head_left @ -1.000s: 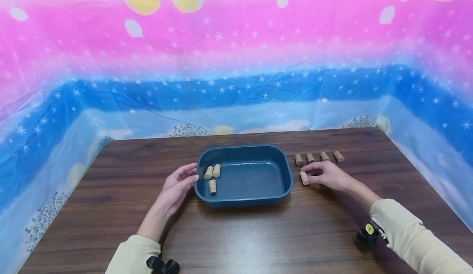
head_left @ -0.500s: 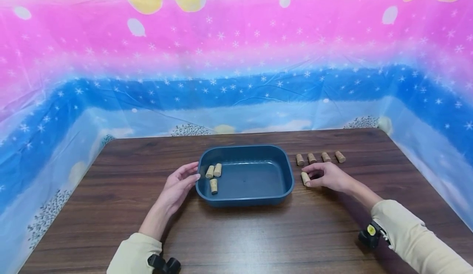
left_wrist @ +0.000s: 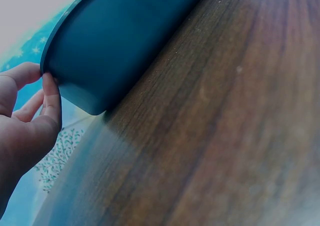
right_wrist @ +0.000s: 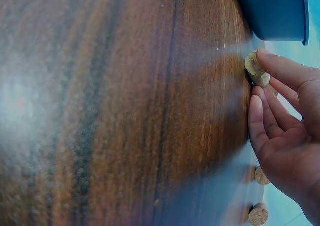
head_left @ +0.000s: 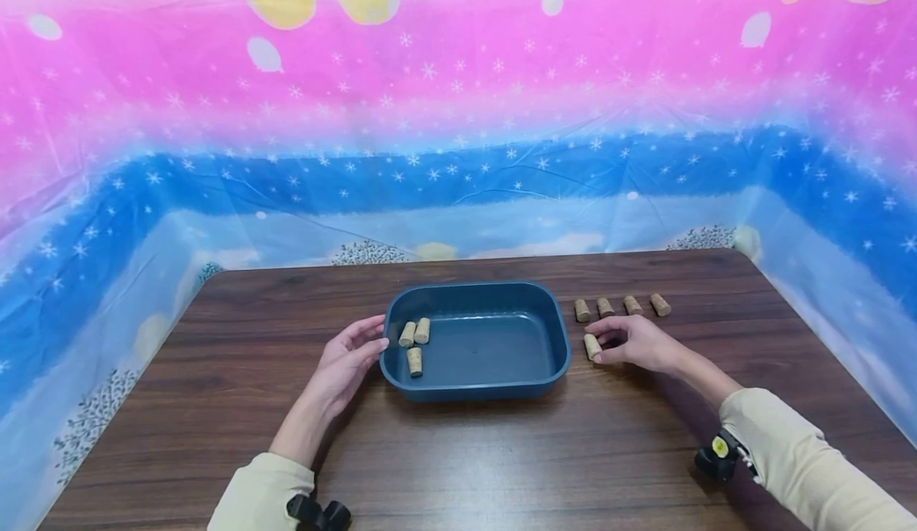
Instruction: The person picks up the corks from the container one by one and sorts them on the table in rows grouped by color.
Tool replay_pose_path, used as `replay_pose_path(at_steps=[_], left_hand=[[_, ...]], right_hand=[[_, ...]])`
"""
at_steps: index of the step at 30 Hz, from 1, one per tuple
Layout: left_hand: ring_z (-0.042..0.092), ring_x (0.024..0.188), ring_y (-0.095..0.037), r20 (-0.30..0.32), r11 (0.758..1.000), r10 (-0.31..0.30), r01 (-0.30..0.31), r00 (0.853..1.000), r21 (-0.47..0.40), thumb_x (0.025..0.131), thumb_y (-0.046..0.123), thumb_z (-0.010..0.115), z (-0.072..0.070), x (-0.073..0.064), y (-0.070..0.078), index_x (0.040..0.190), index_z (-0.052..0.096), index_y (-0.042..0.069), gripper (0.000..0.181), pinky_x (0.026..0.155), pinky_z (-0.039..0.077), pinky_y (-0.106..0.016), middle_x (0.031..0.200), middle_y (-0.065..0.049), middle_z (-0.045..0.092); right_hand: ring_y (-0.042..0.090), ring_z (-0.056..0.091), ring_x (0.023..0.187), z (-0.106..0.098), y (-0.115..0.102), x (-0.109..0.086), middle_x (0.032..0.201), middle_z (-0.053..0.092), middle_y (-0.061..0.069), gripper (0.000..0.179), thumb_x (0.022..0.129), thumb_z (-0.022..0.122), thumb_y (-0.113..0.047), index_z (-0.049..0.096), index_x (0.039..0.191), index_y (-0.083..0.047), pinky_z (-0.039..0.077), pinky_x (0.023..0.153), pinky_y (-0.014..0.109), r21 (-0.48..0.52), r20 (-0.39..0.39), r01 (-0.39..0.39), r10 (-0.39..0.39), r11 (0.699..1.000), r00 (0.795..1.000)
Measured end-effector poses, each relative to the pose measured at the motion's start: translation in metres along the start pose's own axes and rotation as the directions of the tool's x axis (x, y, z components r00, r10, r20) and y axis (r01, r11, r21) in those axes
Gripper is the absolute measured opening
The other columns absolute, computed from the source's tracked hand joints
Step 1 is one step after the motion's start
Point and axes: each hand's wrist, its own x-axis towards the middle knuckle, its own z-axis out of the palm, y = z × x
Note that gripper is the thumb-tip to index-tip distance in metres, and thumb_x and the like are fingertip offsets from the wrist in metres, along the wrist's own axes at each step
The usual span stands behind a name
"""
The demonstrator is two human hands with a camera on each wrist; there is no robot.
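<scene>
Patterned cloth (head_left: 458,117) backs a wooden table (head_left: 466,467) bearing a blue tub (head_left: 476,392). The left hand (head_left: 351,362) pinches the tub's left rim. The right hand (head_left: 637,344) pinches one cork (head_left: 591,347) between thumb and finger, right of the tub. Four corks (head_left: 605,306) line up beyond; three corks (head_left: 415,362) sit inside, at left.

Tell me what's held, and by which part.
Left hand pinches the blue bin's left rim; right hand pinches a cork near its two ends.

The tub (head_left: 476,390) is blue, corks (head_left: 415,361) tan, table (head_left: 458,459) streaked brown, backdrop (head_left: 458,141) snowflake-patterned
</scene>
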Motion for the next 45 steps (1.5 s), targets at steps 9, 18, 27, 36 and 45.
replay_pose_path(at_steps=[9, 18, 27, 36, 45], left_hand=[[0.053, 0.107, -0.016, 0.01, 1.0, 0.005, -0.005, 1.0, -0.001, 0.092, -0.005, 0.056, 0.001, -0.001, 0.001, 0.139, 0.041, -0.008, 0.049, 0.089, 0.047, -0.022, 0.125, -0.015, 0.046], [0.052, 0.109, -0.017, 0.007, 1.0, 0.012, -0.012, 1.0, 0.008, 0.093, -0.004, 0.056, 0.0, -0.001, -0.001, 0.139, 0.041, -0.007, 0.049, 0.091, 0.047, -0.023, 0.127, -0.016, 0.047], [0.051, 0.111, -0.019, 0.002, 1.0, 0.01, -0.01, 1.0, 0.014, 0.093, -0.003, 0.057, 0.0, -0.001, -0.001, 0.139, 0.042, -0.007, 0.048, 0.091, 0.047, -0.023, 0.128, -0.016, 0.046], [0.053, 0.109, -0.018, 0.002, 1.0, 0.01, -0.01, 1.0, 0.01, 0.093, -0.003, 0.057, -0.001, -0.001, 0.0, 0.138, 0.042, -0.007, 0.048, 0.092, 0.047, -0.024, 0.125, -0.014, 0.047], [0.053, 0.108, -0.017, 0.003, 1.0, 0.002, -0.002, 1.0, 0.01, 0.093, -0.003, 0.056, 0.0, -0.001, 0.001, 0.139, 0.042, -0.007, 0.048, 0.09, 0.047, -0.022, 0.127, -0.016, 0.045]], right_hand=[[0.03, 0.059, 0.104, -0.002, 0.002, -0.002, 0.112, 0.064, 0.015, 0.049, 0.082, 0.077, -0.012, 0.06, 0.123, 0.007, 0.05, 0.077, 0.028, -0.011, -0.001, 0.011, -0.011, 1.0, 1.0], [0.029, 0.059, 0.102, 0.0, -0.001, 0.0, 0.109, 0.065, 0.012, 0.049, 0.082, 0.078, -0.016, 0.061, 0.123, 0.005, 0.05, 0.077, 0.031, -0.048, -0.005, 0.007, -0.008, 0.999, 1.0], [0.031, 0.059, 0.103, -0.002, -0.002, -0.002, 0.111, 0.064, 0.015, 0.051, 0.081, 0.078, -0.014, 0.059, 0.124, 0.007, 0.05, 0.076, 0.03, -0.017, 0.012, 0.022, -0.022, 1.0, 1.0], [0.036, 0.057, 0.111, -0.02, -0.004, -0.014, 0.123, 0.059, 0.022, 0.057, 0.084, 0.075, -0.015, 0.053, 0.13, 0.008, 0.05, 0.084, 0.036, 0.008, 0.014, -0.019, 0.019, 1.0, 1.0], [0.032, 0.057, 0.111, -0.041, -0.036, -0.014, 0.126, 0.058, 0.021, 0.053, 0.09, 0.07, -0.019, 0.052, 0.134, 0.004, 0.051, 0.081, 0.029, -0.028, -0.066, 0.045, -0.047, 0.999, 0.997]])
